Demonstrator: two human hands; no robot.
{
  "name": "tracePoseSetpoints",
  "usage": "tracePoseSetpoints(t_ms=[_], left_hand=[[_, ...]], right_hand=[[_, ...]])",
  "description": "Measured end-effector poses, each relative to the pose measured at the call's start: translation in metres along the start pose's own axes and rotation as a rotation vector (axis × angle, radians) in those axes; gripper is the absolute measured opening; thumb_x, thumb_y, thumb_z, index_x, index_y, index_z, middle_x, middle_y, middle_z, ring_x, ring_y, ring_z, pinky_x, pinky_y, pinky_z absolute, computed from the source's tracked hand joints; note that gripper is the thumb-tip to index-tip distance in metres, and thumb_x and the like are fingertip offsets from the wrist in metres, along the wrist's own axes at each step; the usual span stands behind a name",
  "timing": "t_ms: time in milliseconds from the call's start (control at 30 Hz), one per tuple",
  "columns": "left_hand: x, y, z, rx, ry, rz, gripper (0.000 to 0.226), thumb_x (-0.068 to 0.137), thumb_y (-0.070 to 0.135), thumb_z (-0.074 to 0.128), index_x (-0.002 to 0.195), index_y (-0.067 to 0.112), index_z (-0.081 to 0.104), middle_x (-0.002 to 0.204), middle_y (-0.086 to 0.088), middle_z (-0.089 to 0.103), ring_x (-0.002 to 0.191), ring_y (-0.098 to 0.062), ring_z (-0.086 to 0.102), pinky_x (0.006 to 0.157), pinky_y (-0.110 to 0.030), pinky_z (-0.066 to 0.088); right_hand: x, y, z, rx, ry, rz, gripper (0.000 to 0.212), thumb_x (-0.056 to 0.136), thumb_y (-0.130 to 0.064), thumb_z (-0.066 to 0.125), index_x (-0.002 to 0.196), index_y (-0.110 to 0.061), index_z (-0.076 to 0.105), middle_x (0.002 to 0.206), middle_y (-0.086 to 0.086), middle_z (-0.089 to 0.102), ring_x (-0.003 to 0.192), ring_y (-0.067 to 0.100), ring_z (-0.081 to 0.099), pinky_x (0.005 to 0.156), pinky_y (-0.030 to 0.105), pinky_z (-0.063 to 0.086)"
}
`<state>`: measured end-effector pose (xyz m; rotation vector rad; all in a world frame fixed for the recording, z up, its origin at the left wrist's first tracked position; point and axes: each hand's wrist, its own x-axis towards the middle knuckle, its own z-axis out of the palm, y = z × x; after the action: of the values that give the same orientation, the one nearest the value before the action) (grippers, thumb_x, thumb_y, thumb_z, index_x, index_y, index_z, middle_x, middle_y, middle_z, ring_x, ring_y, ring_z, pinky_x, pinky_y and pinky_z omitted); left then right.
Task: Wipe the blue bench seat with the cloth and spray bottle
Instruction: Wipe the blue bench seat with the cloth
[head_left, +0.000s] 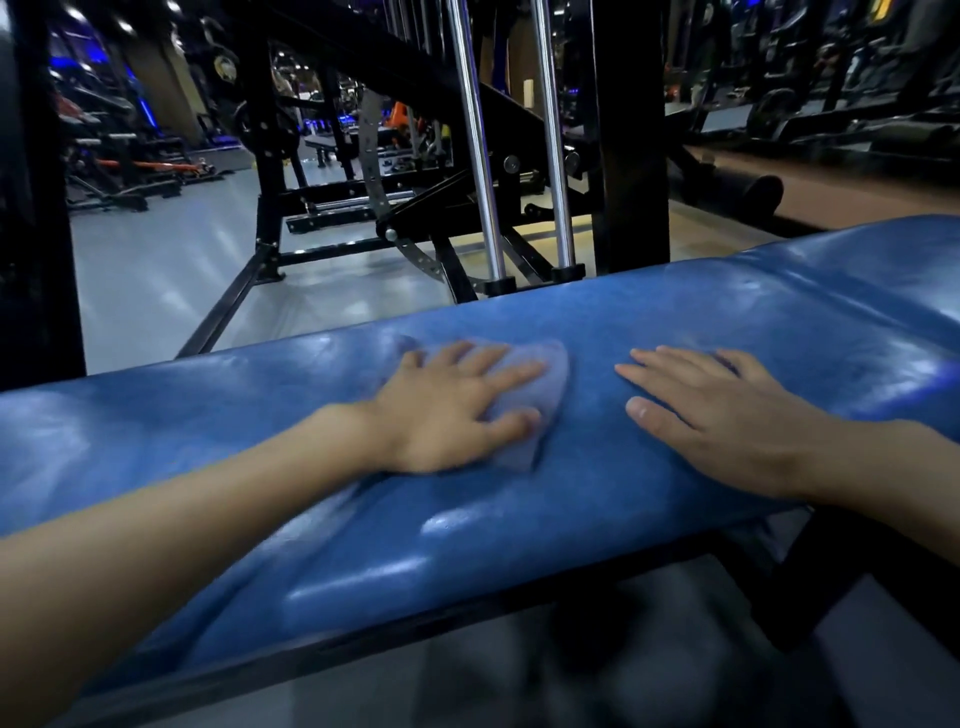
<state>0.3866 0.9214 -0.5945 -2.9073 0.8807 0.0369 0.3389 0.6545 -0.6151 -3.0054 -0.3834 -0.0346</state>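
A black machine frame (631, 130) with two chrome guide rods (475, 140) rises just behind the blue bench seat (597, 467); the seat runs across the view, glossy with light streaks; the left hand (447, 410) lies flat on it with fingers spread, pressing a pale blue cloth (540, 384) against the padding; the right hand (711, 415) rests open and empty, palm down, just beside the cloth but apart from it; grey floor (156, 270) stretches beyond.

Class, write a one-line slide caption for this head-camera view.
Left hand presses a pale blue cloth flat on the glossy blue padded bench seat; bare right hand rests beside it.
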Motion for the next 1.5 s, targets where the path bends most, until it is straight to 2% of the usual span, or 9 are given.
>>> tracePoseSetpoints(t_ms=[133,267,500,700,967,1067,1167,1300,1500], left_hand=[[-0.045,0.031,0.006,0.010,0.092,0.246,0.073,0.083,0.075,0.012,0.151,0.049,0.006,0.163,0.009,0.013,0.150,-0.023,0.010,0.115,-0.058,0.015],[-0.036,0.019,0.005,-0.044,0.088,0.238,0.069,0.084,0.075,0.017,0.149,0.053,0.008,0.162,0.011,0.016,0.148,-0.019,0.014,0.114,-0.056,0.017],[0.029,-0.067,0.008,-0.127,0.046,-0.106,0.077,0.072,0.086,0.010,0.145,0.061,0.016,0.161,0.013,0.022,0.148,-0.017,0.020,0.113,-0.060,0.015],[0.050,-0.112,0.016,-0.102,0.045,-0.391,0.070,0.080,0.083,0.013,0.143,0.057,0.023,0.156,0.011,0.030,0.143,-0.028,0.029,0.107,-0.063,0.020],[-0.018,-0.006,0.004,0.046,0.032,0.005,0.082,0.076,0.076,0.000,0.152,0.048,0.007,0.164,0.006,0.014,0.149,-0.021,0.012,0.115,-0.056,0.017],[-0.047,0.029,0.007,0.044,0.089,0.229,0.076,0.082,0.074,0.008,0.153,0.046,0.004,0.164,0.007,0.013,0.149,-0.024,0.010,0.114,-0.059,0.017],[-0.048,0.023,0.008,0.001,0.118,0.287,0.071,0.085,0.074,0.017,0.151,0.049,0.006,0.162,0.011,0.015,0.149,-0.022,0.013,0.114,-0.057,0.018],[-0.013,-0.022,0.007,-0.055,0.074,0.155,0.070,0.080,0.078,0.013,0.147,0.057,0.009,0.161,0.012,0.018,0.147,-0.013,0.016,0.114,-0.055,0.018],[0.029,-0.140,0.013,-0.154,0.037,-0.353,0.080,0.070,0.090,0.008,0.143,0.060,0.019,0.160,0.010,0.024,0.145,-0.025,0.027,0.113,-0.060,0.019]], right_hand=[[-0.005,-0.014,-0.003,0.032,0.043,0.034,0.098,0.068,-0.077,-0.010,0.152,-0.036,0.015,0.160,-0.016,0.015,0.146,0.000,0.004,0.120,0.036,0.000],[-0.003,-0.035,-0.007,0.101,0.084,-0.003,0.096,0.071,-0.076,-0.006,0.153,-0.032,0.017,0.159,-0.016,0.018,0.145,-0.002,0.006,0.120,0.035,0.003],[0.004,-0.041,0.009,-0.036,0.033,-0.022,0.115,0.058,-0.088,-0.022,0.152,-0.034,0.015,0.162,-0.014,0.008,0.147,0.001,-0.001,0.120,0.040,0.002],[0.002,-0.044,0.007,-0.029,0.027,-0.020,0.093,0.072,-0.075,-0.008,0.153,-0.034,0.013,0.162,-0.014,0.004,0.147,0.002,-0.005,0.120,0.041,-0.001],[0.002,-0.041,0.007,0.119,0.064,0.002,0.094,0.072,-0.074,-0.003,0.154,-0.029,0.006,0.160,-0.012,0.017,0.146,0.001,0.006,0.120,0.040,0.002],[0.006,-0.039,0.003,0.274,0.114,0.032,0.095,0.073,-0.075,0.000,0.155,-0.027,0.004,0.158,-0.008,0.026,0.145,0.004,0.015,0.120,0.041,0.007],[0.006,-0.044,0.000,0.264,0.110,0.013,0.095,0.073,-0.075,0.000,0.155,-0.026,0.005,0.157,-0.008,0.028,0.144,0.003,0.016,0.120,0.041,0.007],[0.003,-0.055,0.008,0.104,0.032,-0.023,0.095,0.072,-0.079,-0.005,0.153,-0.031,0.002,0.161,-0.012,0.015,0.146,0.001,0.003,0.120,0.040,0.002],[0.003,-0.055,0.011,0.024,0.018,-0.032,0.088,0.078,-0.079,-0.004,0.154,-0.033,-0.001,0.162,-0.016,0.003,0.146,0.000,-0.006,0.120,0.042,-0.001]])
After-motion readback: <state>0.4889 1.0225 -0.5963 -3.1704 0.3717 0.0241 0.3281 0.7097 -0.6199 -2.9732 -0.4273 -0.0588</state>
